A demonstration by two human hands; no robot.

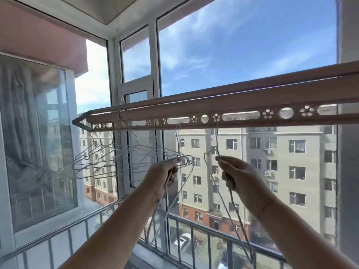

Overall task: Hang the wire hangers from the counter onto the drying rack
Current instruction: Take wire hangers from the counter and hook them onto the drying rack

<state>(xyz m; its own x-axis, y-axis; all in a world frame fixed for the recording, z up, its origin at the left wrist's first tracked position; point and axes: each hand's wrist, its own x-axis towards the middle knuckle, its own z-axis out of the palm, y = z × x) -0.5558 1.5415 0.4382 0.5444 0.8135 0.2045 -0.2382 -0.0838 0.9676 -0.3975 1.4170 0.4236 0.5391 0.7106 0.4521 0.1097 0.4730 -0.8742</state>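
Head cam: the right hanger has its hook up at a flower cutout in the drying rack. The right hand pinches its neck, fingers curled in tight. The left hanger hooks at the long slot just beside it, and the left hand is wrapped round its shoulder wire. A bunch of other hangers dangle further left on the same bar. Behind it all are the balcony railing and windows.
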